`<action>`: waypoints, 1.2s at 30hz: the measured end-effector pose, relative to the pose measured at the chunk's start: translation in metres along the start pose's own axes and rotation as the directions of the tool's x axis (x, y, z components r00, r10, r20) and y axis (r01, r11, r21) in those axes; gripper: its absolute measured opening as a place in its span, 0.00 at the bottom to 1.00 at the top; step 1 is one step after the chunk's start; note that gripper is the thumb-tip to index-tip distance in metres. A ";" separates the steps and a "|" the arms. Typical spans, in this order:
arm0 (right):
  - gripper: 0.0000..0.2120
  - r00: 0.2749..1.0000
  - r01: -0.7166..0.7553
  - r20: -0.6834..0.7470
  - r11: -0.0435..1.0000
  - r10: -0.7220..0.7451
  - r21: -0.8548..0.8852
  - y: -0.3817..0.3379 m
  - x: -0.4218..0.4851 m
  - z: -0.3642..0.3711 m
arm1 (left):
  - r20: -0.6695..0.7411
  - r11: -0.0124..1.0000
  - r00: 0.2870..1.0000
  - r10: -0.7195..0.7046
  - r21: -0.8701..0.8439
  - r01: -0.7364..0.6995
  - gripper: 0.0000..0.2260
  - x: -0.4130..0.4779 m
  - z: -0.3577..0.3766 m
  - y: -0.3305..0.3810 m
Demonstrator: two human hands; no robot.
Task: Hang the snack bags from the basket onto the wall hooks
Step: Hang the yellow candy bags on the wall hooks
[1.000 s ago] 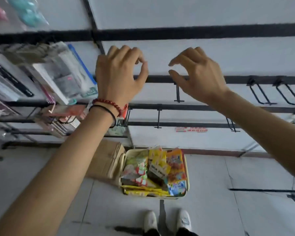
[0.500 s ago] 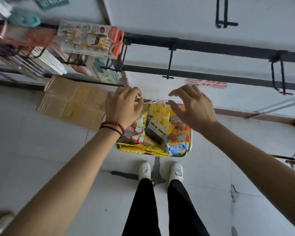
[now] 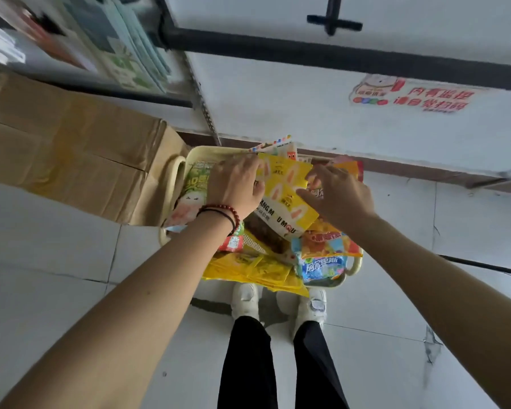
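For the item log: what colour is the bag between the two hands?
Yellow bag, pale ear-like shapes; head view.

Left hand [image 3: 236, 187] grips yellow bag [image 3: 284, 184] in basket [image 3: 202, 151]; right hand [image 3: 338, 197] touches it.

A bracelet of round dark-red beads [image 3: 222, 208] circles the wrist of my left hand [image 3: 236, 184]. Right against it, on the forearm side, sits a thin black cord band [image 3: 219, 214]. Both my forearms are bare all the way to the bottom corners of the view. I wear plain black trousers [image 3: 248, 364], narrow in the leg, and white lace-up shoes: the left shoe [image 3: 245, 299] is all white, and the right shoe [image 3: 314, 305] has a pale grey-blue patch on its tongue.
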State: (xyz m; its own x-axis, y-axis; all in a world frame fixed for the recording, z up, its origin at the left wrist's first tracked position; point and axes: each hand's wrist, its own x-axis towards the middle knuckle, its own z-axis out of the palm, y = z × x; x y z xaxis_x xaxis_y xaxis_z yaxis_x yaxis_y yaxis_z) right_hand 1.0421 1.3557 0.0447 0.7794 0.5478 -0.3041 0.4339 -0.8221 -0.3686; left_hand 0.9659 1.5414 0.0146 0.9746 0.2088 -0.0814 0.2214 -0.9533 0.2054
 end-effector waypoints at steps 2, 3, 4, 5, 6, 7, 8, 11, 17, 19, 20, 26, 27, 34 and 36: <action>0.18 0.990 -0.103 0.096 0.994 0.100 0.021 0.010 0.004 0.021 | 0.030 1.000 1.000 -0.007 -0.001 0.007 0.11 0.012 0.021 -0.002; 0.19 0.982 -0.135 0.132 0.991 0.132 0.013 0.014 0.005 0.030 | 0.051 1.000 0.998 -0.020 -0.017 0.021 0.11 0.018 0.031 -0.002; 0.20 0.976 -0.152 0.155 0.988 0.151 -0.007 0.016 0.005 0.038 | 0.074 0.998 0.997 -0.034 -0.043 0.037 0.11 0.024 0.040 -0.001; 0.21 0.972 -0.162 0.166 0.986 0.164 -0.026 0.018 0.005 0.045 | 0.085 0.996 0.995 -0.043 -0.078 0.049 0.12 0.029 0.047 0.001; 0.22 0.972 -0.169 0.162 0.985 0.172 -0.029 0.020 0.005 0.051 | 0.087 0.994 0.995 -0.040 -0.101 0.048 0.13 0.033 0.054 0.002; 0.22 0.972 -0.181 0.151 0.983 0.182 -0.017 0.021 0.005 0.056 | 0.081 0.996 0.997 -0.018 -0.090 0.026 0.15 0.037 0.059 0.003; 0.22 0.970 -0.202 0.138 0.979 0.199 0.004 0.022 0.006 0.059 | 0.081 0.998 0.997 0.009 -0.057 -0.004 0.16 0.042 0.063 0.003; 0.20 0.955 -0.264 0.153 0.964 0.255 0.044 0.024 0.012 0.063 | 0.139 0.999 0.989 0.051 0.001 -0.052 0.20 0.056 0.067 0.002; 0.20 0.957 -0.250 0.170 0.966 0.235 0.072 0.014 0.006 0.065 | 0.177 0.989 0.982 0.071 0.112 -0.092 0.15 0.062 0.055 0.004; 0.17 0.956 -0.261 0.164 0.960 0.243 0.102 0.009 0.002 0.068 | 0.147 0.990 0.988 0.056 0.119 -0.074 0.14 0.057 0.048 0.002; 0.16 0.951 -0.285 0.163 0.948 0.262 0.139 0.007 0.000 0.067 | 0.142 0.992 0.988 0.054 0.110 -0.070 0.13 0.054 0.044 0.000; 0.10 0.959 -0.283 0.099 0.868 0.266 0.408 -0.005 -0.027 0.057 | 0.072 0.994 0.992 0.105 0.001 -0.105 0.12 0.032 0.009 0.000; 0.10 0.967 -0.254 0.079 0.867 0.244 0.429 -0.008 -0.034 0.052 | 0.060 0.993 0.991 0.122 -0.018 -0.121 0.11 0.028 0.001 0.001; 0.09 0.983 -0.132 -0.053 0.881 0.175 0.454 -0.033 -0.070 -0.021 | -0.044 0.972 0.972 0.233 -0.024 -0.234 0.12 0.000 -0.090 0.014; 0.10 0.988 -0.051 -0.118 0.925 0.102 0.376 -0.042 -0.077 -0.048 | -0.112 0.973 0.970 0.217 -0.054 -0.224 0.13 -0.006 -0.119 0.020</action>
State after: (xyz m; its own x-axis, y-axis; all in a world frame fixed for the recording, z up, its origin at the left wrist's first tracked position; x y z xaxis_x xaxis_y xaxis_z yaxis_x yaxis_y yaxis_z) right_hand 0.9856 1.3401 0.1257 0.8674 0.4388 -0.2347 0.1921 -0.7304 -0.6555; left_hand 0.9684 1.5474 0.1349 0.9970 0.0199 0.0752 -0.0012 -0.9627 0.2704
